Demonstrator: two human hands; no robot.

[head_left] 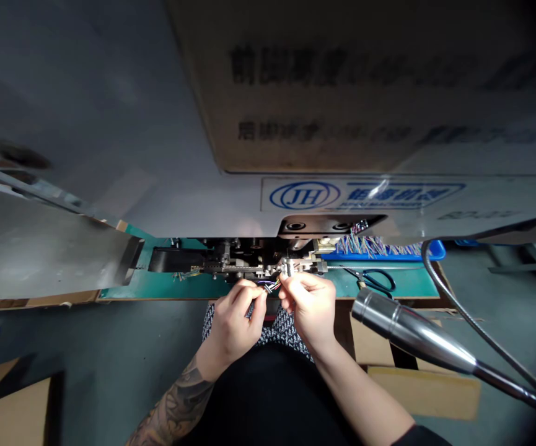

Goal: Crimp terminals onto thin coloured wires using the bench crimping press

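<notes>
Head view: two bare hands work close together at the front of a big grey machine (179, 207) with a blue JH label (303, 196). A few thin wires (275, 285) of different colors run in the small space between the hands, just in front of the machine's little metal parts (249, 268). The left hand (235, 323) is pinching the wires between its thumb and finger. The right hand (314, 310) has its thumb and finger close together at the other end of the wires, near a small pale block (289, 267) — I can't tell just what it pinches.

Under the machine is a green desk (193, 291). To the right, a blue tray (439, 251) is full of lots of colored wires (379, 246). Scissors (365, 275) with blue handles lie on the desk near the tray. A shiny metal tube (411, 328) pokes in beside the right hand — the two look apart. Some cardboard (426, 390) is on the floor (109, 347).
</notes>
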